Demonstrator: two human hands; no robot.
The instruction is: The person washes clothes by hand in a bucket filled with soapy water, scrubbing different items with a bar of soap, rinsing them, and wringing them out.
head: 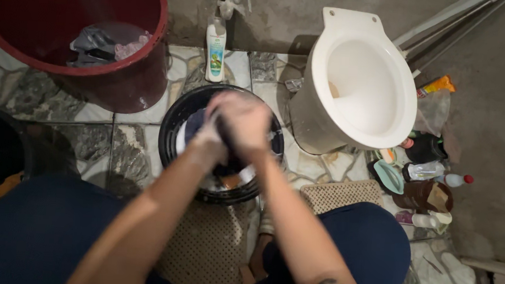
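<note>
Largest in our view is the white ceramic toilet bowl (pixel 362 87), standing just right of the work, and the big red plastic bucket (pixel 77 32) at upper left with wet grey and pink clothes lying in it. Between them on the stone-tiled floor (pixel 120 146) sits the round black plastic basin (pixel 175 126), and there we have both hands pressed together over a dark blue wet cloth (pixel 228 158). Our left hand (pixel 206 137) and right hand (pixel 245 121) are blurred, but each grip looks clamped on the cloth, bunched between them just above the soapy water. A white squeeze bottle with a green label (pixel 215 48) stands behind the basin by the wall. We judge that hard rubbing could rock the basin and slop suds onto the tiles, or knock the bottle over; the small bottles (pixel 429 171) crowded near the toilet lie well apart.
</note>
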